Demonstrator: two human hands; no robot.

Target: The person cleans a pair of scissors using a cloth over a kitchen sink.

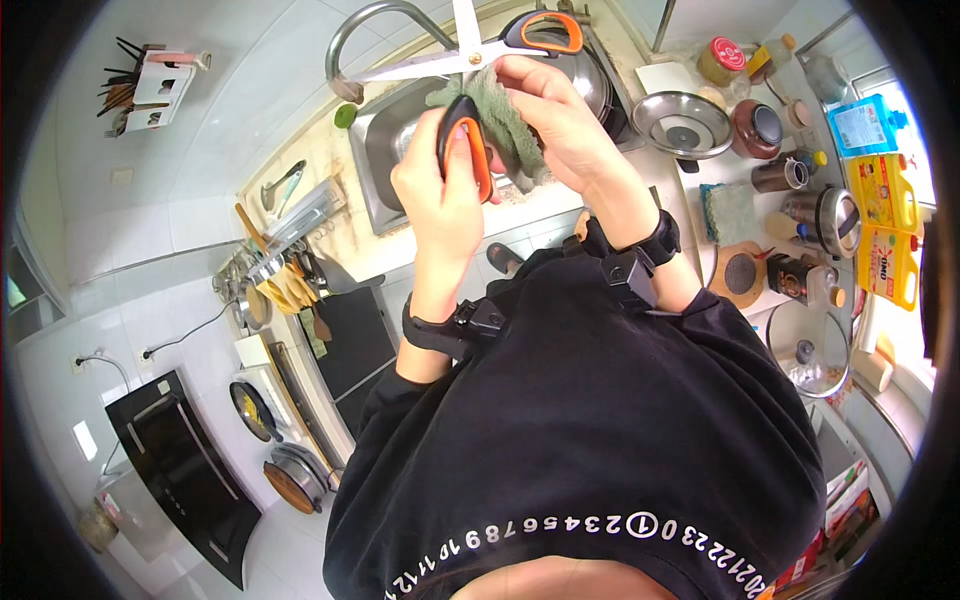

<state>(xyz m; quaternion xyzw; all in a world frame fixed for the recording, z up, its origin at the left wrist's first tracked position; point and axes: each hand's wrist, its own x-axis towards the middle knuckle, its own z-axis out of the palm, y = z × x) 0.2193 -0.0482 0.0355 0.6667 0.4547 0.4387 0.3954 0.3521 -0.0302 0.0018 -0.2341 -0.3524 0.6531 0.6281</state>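
A pair of scissors [475, 58] with black and orange handles is spread wide over the sink. My left hand [439, 176] grips the lower handle. One blade points left and the other points up, out of the picture. The upper handle loop lies above my right hand [566, 124], which holds a green-grey cloth [506, 124] bunched against the scissors near the pivot. Folds of the cloth hang between my two hands. Some fingertips are hidden behind the cloth and the handle.
Beneath the hands is a steel sink [375, 169] with a curved faucet [382, 7]. A pan [592, 82] stands right of it. A glass lid [681, 124], jars and bottles crowd the right counter. Left are a utensil rack [300, 225] and a wall-mounted holder [161, 90].
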